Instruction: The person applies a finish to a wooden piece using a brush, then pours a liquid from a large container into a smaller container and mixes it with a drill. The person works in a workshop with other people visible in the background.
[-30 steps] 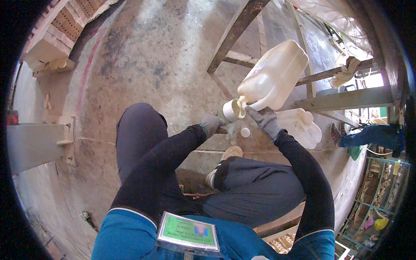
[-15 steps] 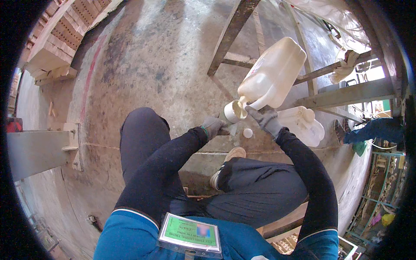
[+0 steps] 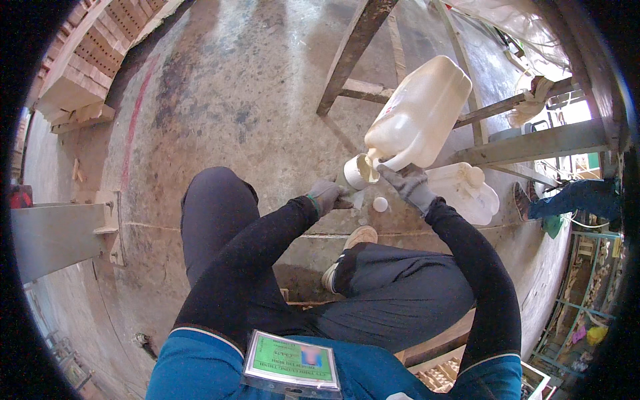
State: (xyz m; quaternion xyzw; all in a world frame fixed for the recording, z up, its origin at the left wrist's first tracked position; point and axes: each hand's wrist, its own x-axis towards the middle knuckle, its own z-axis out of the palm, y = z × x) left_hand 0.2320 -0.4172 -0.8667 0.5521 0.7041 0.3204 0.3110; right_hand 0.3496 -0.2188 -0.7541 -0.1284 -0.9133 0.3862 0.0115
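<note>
While the person leans over the floor with knees bent, a big whitish plastic jug is held tipped in front of them, its base raised and its narrow neck turned down at the rim of a white cup. From where I stand, the right hand, in a grey glove, is closed round the jug's handle close to the neck. The left hand, gloved too, is clasped against the cup's side, though I can't see all its fingers.

I can't make out how much is in the jug. I'd judge it the awkward piece of the two: bulky, thin-walled, a little springy, with any liquid shifting its weight toward the neck. Wet, that smooth plastic would probably turn slick, even for a glove. The moulded handle looks the surest hold; support under the base would steady it. The cup seems light and fairly stiff, best gripped round its side, clear of the rim. A small white cap lies on the floor near it, and a second pale jug sits just right of the right hand.
</note>
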